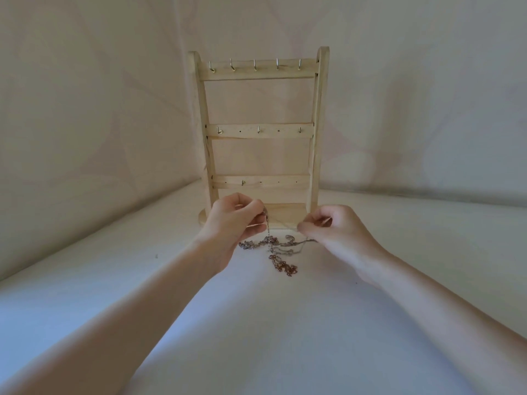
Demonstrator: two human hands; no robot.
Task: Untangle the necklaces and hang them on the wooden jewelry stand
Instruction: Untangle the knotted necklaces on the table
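White table (370, 323) — necklaces (273, 249) between both grips.

Pale wood, pale cloth, dark metal

The pale, unpainted wooden jewelry stand (258, 129) carried small brass-coloured metal hooks (255, 65) on its rails; the tangled thin metal necklace chains (273, 249) were silvery grey and coppery brown; the plain cream-white cloth surface (114, 280) and backdrop bore no pattern.

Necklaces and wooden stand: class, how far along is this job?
Done: nothing; every hook on the wooden jewelry stand is bare. In hand: the left hand and right hand each pinch a strand of the tangled necklaces. Left: untangling and hanging them all.
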